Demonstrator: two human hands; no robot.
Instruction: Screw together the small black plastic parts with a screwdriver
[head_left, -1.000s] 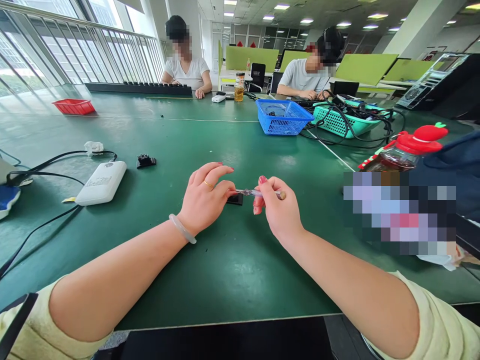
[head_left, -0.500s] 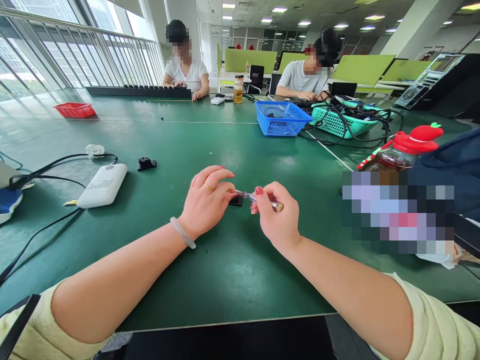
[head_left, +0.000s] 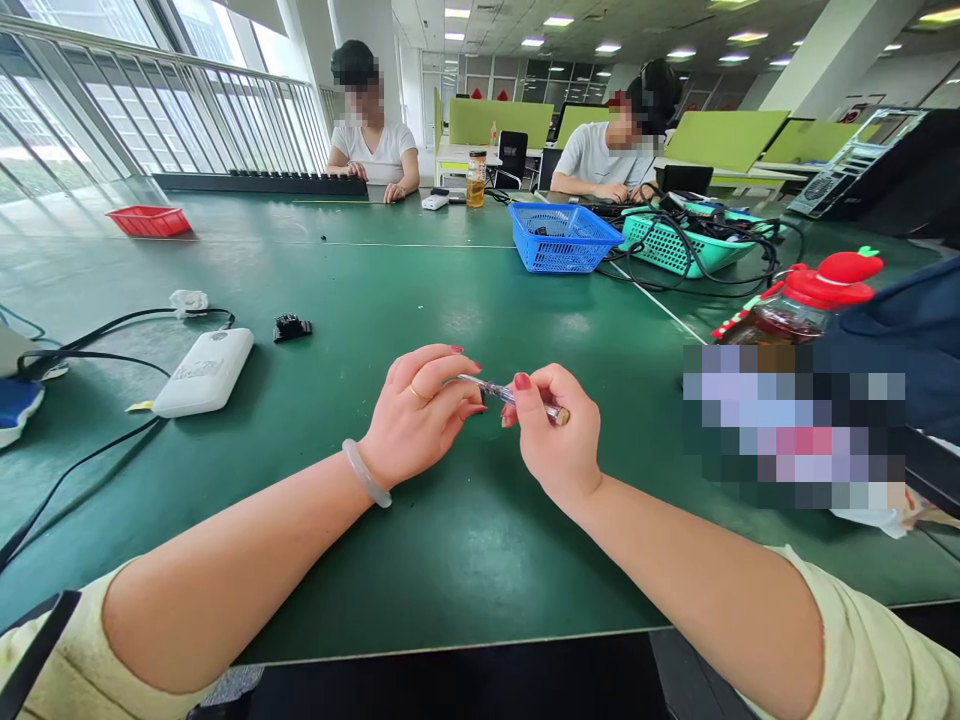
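My right hand [head_left: 559, 430] is closed round a slim screwdriver [head_left: 553, 410] with a clear, shiny handle and a gold-coloured end. Its thin metal shaft points left, to the fingers of my left hand [head_left: 416, 405]. Those fingers are pinched together just above the table, with a small black piece [head_left: 483, 397] between them, mostly covered by the fingertips. The two hands are close together but apart, joined only by the tool's line. Whether the tip touches the black piece I cannot tell.
A black clip-like part [head_left: 291, 327] and a white power bank [head_left: 204, 373] with cables lie left on the green table [head_left: 450, 560]. Farther back are a red tray [head_left: 150, 222], blue basket [head_left: 566, 240] and teal basket [head_left: 675, 245]. A red-lidded bottle [head_left: 795, 305] stands right. Two people sit opposite.
My left hand has shifted slightly down and right, its fingers now covering more of the black piece. The right hand with the screwdriver has barely moved. Across the table, a long black bar has slid left.
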